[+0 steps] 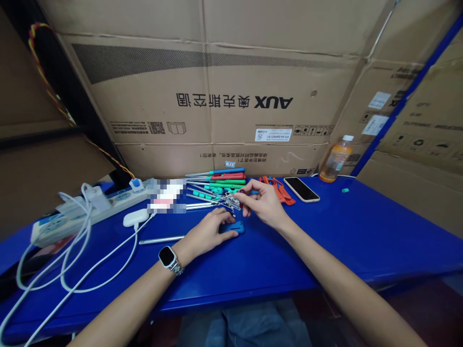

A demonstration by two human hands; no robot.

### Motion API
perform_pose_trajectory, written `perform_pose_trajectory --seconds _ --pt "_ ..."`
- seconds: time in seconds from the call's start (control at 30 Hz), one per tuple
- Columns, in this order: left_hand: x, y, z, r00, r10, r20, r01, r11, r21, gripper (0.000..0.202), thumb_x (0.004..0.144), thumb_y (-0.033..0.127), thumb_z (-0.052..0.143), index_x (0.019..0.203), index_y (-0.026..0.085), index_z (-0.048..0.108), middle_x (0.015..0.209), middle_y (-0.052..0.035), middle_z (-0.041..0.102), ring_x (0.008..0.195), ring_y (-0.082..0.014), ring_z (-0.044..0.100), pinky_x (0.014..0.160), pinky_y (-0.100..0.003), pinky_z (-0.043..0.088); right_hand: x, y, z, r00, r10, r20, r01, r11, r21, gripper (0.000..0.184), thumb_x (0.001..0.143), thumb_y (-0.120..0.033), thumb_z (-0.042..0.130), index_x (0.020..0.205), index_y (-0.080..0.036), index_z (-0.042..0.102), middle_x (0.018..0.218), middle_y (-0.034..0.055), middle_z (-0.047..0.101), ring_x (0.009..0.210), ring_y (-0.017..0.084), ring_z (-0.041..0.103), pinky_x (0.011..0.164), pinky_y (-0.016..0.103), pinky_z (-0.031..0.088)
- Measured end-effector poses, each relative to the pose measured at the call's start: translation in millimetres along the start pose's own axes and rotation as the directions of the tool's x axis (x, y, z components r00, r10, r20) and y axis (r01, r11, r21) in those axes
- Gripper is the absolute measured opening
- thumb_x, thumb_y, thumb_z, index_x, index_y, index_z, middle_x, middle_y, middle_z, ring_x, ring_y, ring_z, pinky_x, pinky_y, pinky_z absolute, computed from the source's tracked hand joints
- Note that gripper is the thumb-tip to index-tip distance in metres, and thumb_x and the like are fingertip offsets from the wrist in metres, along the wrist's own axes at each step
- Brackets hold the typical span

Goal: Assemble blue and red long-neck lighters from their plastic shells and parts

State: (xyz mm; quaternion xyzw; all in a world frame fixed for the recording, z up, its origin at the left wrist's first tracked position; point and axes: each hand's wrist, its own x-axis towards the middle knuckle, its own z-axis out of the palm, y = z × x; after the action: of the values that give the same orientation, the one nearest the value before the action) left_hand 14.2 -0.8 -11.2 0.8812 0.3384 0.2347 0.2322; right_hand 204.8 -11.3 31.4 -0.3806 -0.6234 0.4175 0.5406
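My left hand [208, 230], a watch on its wrist, is closed around a blue plastic handle [238, 228] with a dark slot, low on the table. A silver rod [162, 239] runs from the left toward this hand; whether it joins the handle is hidden. Above the handle, my right hand [262, 202] pinches a small tool with a dark red top [242, 191]. Its thin shaft points down at the handle's end; I cannot tell if it touches. Just behind both hands lies a cluster of small metal pieces [231, 200].
Screwdrivers with blue, red and green handles [227, 177] lie behind my hands. Orange-red plastic pieces [284, 193], a phone [302, 189] and a drink bottle [336, 159] are to the right. A power strip [119, 198] and white cables [87, 236] occupy the left. Cardboard [231, 62] stands behind.
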Motion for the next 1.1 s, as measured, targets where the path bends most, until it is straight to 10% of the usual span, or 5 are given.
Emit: perform_pose_trajectory --seconds 0.33,0.6,0.87,1.1 --pt "-3.1 8.9 -7.9 0.999 0.032 0.025 -0.035 0.993 0.110 0.032 0.089 0.044 0.064 0.112 0.022 0.064 0.113 -0.0070 0.061 0.106 -0.0244 0.060 0.097 -0.040 0.048 7.9 -7.6 -15.0 0.966 -0.052 -0.253 0.028 0.995 -0.098 0.044 0.072 -0.059 0.073 0.077 -0.020 0.052 0.052 -0.0061 0.055 0.036 0.008 0.047 0.037 0.021 0.037" --pt "-40.5 -5.4 -31.9 0.999 -0.025 0.026 0.015 0.940 0.341 0.042 0.091 0.049 0.059 0.126 0.026 0.058 0.123 -0.0071 0.059 0.114 -0.0276 0.055 0.099 -0.045 0.044 -10.7 31.3 -33.1 0.965 0.249 0.077 -0.132 0.721 -0.680 0.029 0.084 -0.040 0.064 0.067 -0.016 0.062 0.059 0.0005 0.061 0.054 0.013 0.055 0.053 0.025 0.038" --pt "-38.5 -4.7 -30.4 0.998 0.032 0.050 -0.047 0.943 0.329 0.035 0.098 0.041 0.049 0.130 0.027 0.055 0.122 -0.0087 0.057 0.111 -0.0264 0.057 0.097 -0.043 0.047 -21.3 18.6 -24.2 0.990 0.027 0.138 0.099 0.567 -0.818 0.034 0.093 -0.050 0.052 0.103 -0.021 0.066 0.094 0.0069 0.068 0.078 0.020 0.064 0.065 0.031 0.044" --pt "3.5 -0.5 -51.8 0.984 0.176 -0.017 -0.158 0.919 0.362 0.038 0.101 0.040 0.044 0.136 0.026 0.050 0.128 -0.0090 0.055 0.113 -0.0257 0.058 0.096 -0.040 0.048 -8.2 3.1 -18.2 0.908 -0.081 0.411 0.390 0.520 -0.760 0.036 0.094 -0.042 0.055 0.125 -0.024 0.059 0.123 0.0085 0.067 0.109 0.027 0.063 0.091 0.042 0.046"
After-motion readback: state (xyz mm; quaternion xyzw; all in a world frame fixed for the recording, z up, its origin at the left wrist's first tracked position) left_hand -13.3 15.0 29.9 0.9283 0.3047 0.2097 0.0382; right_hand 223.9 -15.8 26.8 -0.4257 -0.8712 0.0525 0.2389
